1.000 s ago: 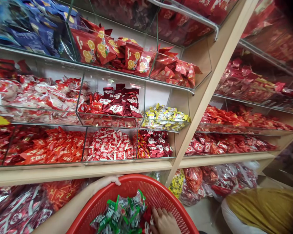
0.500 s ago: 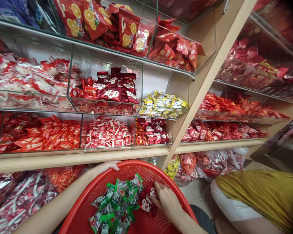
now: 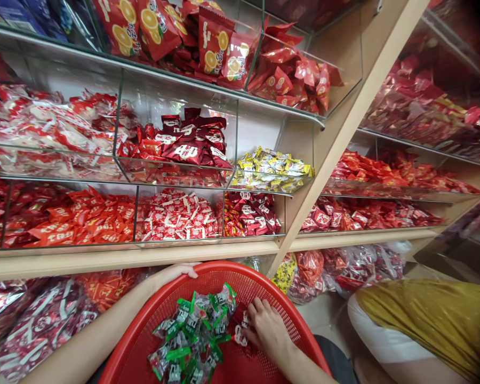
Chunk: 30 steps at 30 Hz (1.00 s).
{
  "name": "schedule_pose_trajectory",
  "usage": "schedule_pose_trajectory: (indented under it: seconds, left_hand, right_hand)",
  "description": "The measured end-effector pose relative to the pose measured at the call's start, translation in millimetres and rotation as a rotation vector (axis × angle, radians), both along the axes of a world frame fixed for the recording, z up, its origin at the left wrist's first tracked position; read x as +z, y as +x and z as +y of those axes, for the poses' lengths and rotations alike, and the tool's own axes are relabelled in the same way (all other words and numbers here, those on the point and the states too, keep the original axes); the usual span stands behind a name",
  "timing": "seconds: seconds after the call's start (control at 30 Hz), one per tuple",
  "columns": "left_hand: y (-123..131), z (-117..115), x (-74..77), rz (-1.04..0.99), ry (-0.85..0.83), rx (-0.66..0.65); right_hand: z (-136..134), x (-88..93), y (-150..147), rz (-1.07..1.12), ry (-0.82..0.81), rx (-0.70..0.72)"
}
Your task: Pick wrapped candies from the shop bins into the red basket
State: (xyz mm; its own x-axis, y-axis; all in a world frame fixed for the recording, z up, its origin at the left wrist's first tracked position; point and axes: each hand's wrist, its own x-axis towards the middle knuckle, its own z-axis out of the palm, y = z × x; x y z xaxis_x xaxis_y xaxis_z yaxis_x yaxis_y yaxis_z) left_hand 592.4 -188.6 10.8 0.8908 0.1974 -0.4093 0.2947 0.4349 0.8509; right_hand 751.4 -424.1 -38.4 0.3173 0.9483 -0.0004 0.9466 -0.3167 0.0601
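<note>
A round red plastic basket [image 3: 148, 320] with perforated walls sits low in front of me. My left hand [image 3: 180, 273] is closed over its far left rim. Inside lies a pile of green-and-clear wrapped candies [image 3: 188, 336]. To the right of that pile are dark red wrapped candies [image 3: 240, 333] with white lettering. My right hand [image 3: 269, 328] reaches into the basket, its fingers curled over these dark red candies and partly hiding them.
Glass-fronted shelves hold red candies [image 3: 180, 216], yellow candies [image 3: 274, 168] and orange-print packets [image 3: 158, 26]. A wooden divider [image 3: 336, 149] slants between the bays. Bagged candies [image 3: 48, 325] lie under the bottom shelf. At the right is a person in a mustard top [image 3: 428, 314].
My right hand has shifted slightly over the dark red candies, with its fingers more bunched. My left hand stays on the rim. The view has moved a little.
</note>
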Motion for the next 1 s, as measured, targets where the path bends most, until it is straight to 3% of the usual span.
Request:
schedule_pose_trajectory:
  seconds: [0.37, 0.67, 0.9, 1.0]
  left_hand:
    - [3.4, 6.4, -11.9, -0.005, -0.031, -0.009]
    - [1.9, 5.1, -10.1, -0.012, -0.060, -0.025]
    - [0.9, 4.5, -8.4, -0.034, -0.053, -0.032]
    - [1.9, 8.2, -11.1, -0.015, -0.026, -0.028]
  right_hand:
    - [1.8, -3.9, -4.1, -0.011, -0.007, -0.021]
    - [4.1, -26.8, -13.9, -0.021, 0.029, -0.025]
    - [5.9, -22.0, -13.1, -0.050, 0.010, -0.056]
    - [5.0, -10.4, -14.5, -0.016, -0.007, -0.055]
